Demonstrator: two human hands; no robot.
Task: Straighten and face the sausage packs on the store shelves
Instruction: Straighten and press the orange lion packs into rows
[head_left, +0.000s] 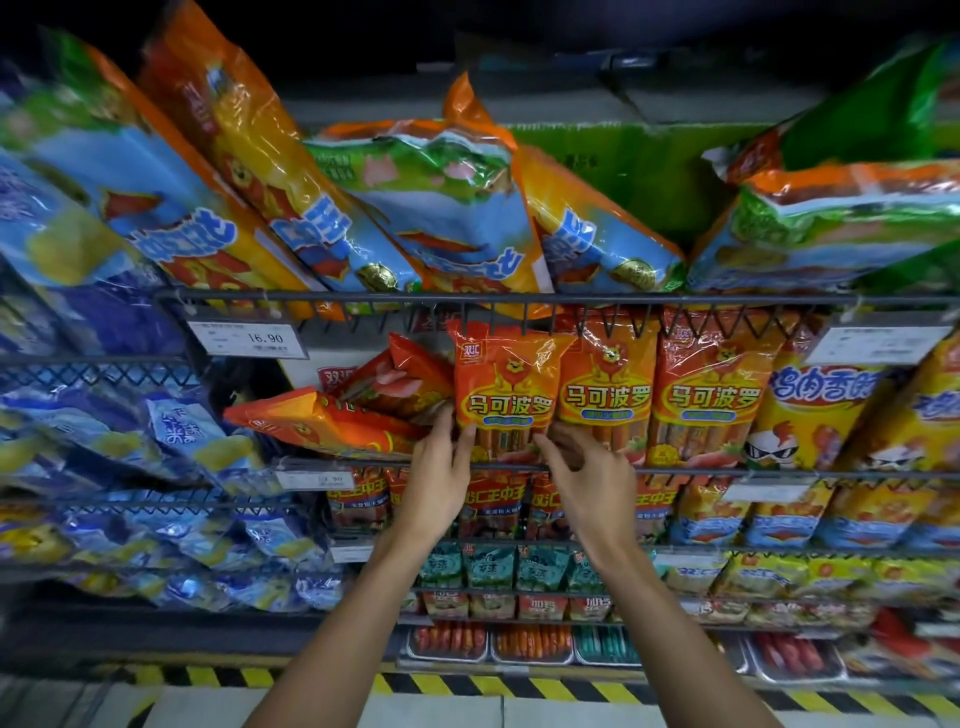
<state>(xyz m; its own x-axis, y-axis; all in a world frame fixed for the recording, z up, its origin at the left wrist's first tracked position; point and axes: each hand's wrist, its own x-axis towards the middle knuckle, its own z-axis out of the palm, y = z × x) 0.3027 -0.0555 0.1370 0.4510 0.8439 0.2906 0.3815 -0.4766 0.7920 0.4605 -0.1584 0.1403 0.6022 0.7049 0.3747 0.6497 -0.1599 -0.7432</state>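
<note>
Left hand (436, 480): I saw it pinching the upright orange pack (501, 389) at its seven o'clock corner.
Right hand (584, 480): fingers curled, grasping that pack's five o'clock edge.

Wire shelves (519, 299) carry upright and toppled sausage packs (605, 387).

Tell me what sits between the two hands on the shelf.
In the head view, one upright orange sausage pack stands between the left hand and right hand, its lower end held by both.
</note>
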